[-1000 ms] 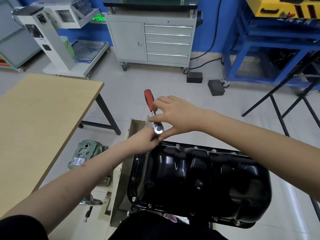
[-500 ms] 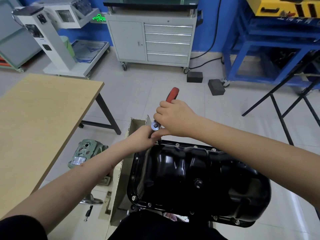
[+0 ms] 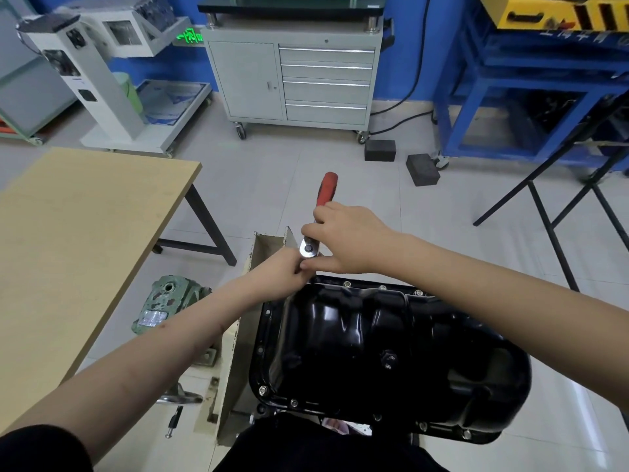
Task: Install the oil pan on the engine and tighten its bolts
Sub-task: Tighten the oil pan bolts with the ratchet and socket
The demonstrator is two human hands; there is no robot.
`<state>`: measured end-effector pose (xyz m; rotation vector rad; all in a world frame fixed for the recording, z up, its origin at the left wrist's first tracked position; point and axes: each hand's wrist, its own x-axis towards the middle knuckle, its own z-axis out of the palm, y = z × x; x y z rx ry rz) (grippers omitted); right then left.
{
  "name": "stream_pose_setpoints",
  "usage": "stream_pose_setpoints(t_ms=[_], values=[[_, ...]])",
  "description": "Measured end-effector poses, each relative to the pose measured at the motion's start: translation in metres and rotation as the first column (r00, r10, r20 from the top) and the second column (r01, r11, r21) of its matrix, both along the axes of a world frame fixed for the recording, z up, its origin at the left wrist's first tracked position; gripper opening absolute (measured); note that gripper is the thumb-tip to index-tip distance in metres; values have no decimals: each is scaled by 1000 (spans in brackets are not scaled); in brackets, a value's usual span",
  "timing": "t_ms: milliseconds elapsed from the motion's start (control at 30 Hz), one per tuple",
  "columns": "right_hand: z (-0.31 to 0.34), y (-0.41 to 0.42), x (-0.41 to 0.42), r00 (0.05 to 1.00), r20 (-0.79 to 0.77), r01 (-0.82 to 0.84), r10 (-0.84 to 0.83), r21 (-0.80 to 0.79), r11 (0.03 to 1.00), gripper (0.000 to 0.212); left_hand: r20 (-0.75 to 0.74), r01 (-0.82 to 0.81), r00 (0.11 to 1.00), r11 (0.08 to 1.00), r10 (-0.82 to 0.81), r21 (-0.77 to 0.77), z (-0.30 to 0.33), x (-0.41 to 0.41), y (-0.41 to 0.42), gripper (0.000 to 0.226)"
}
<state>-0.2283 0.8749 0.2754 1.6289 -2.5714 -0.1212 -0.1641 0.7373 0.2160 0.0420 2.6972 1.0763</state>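
**Kid:** Table (image 3: 85, 212) first, way over on the left. It's a wood one with black legs.

**Helper:** What's next to it, down on the floor?

**Kid:** A green metal thing (image 3: 166, 306). A little black tool (image 3: 174, 420) lies on the tiles nearer to us, close to a shiny metal piece (image 3: 180, 396).

**Helper:** Then what, going right?

**Kid:** The left hand (image 3: 282, 272). Its fingers are bent in and pinching something small right under the shiny head of the ratchet (image 3: 318, 219). I can't see what that small thing is.

**Helper:** And the ratchet?

**Kid:** It has a red handle that points up and away. The right hand (image 3: 350, 238) is wrapped around the shaft below the red part, fingers curled tight on it. The two hands touch each other.

**Helper:** Where's the oil pan?

**Kid:** The oil pan (image 3: 391, 356) is black and shiny. It sits upside down on the engine, right in front of us, below both hands. The ratchet head is over its far left corner. Little bolts (image 3: 347, 284) stick out along its edge. A beige metal stand (image 3: 238, 356) is against its left side.

**Helper:** Anything further right?

**Kid:** A gray cabinet with drawers (image 3: 306, 80) at the back, two dark blocks (image 3: 422, 170) on the floor, and a blue frame (image 3: 510, 83) on the far right.
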Motion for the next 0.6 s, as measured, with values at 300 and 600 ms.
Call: stream_pose_setpoints(t_ms=[300,600], values=[[12,3,-10,970,-2,-241,242,83,967,45,-48,121,991,989,-125,-84,-1,-2,5,22],[-14,-11,-24,776,-309,-624,549,-256,738,42,-19,89,996,996,-90,-31,14,-2,11,32]])
